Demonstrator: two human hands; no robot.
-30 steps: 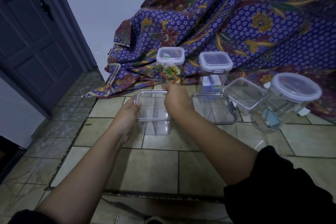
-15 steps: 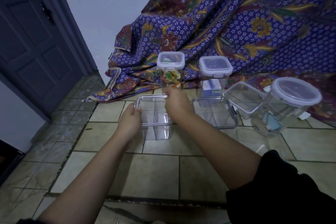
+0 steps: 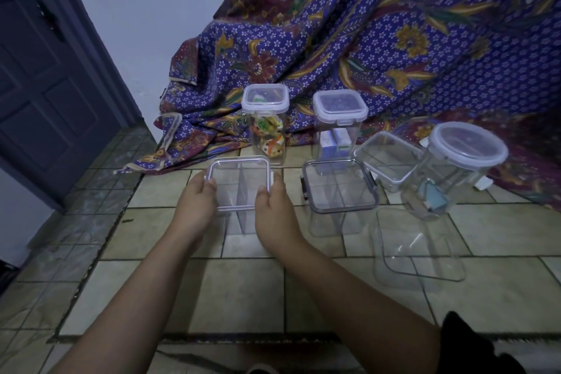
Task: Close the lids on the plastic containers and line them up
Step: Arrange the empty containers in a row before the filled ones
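Clear divided container [image 3: 239,182] upright w/ lid on, left of twin [image 3: 340,185].

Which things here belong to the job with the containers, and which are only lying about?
For the job: front container, gripped by left hand and right hand; grey-rimmed container; snack container; tall container with boxes; round container; low square container; clear piece, maybe a lid.
Lying about: patterned cloth; door.

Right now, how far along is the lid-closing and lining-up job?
Done: the snack container, the blue-box container and the round container wear lids. In hand: the left hand and right hand grip the lidded divided container; whether it is latched I cannot tell. Left: a clear piece lies loose on the floor, and the containers form no single line.
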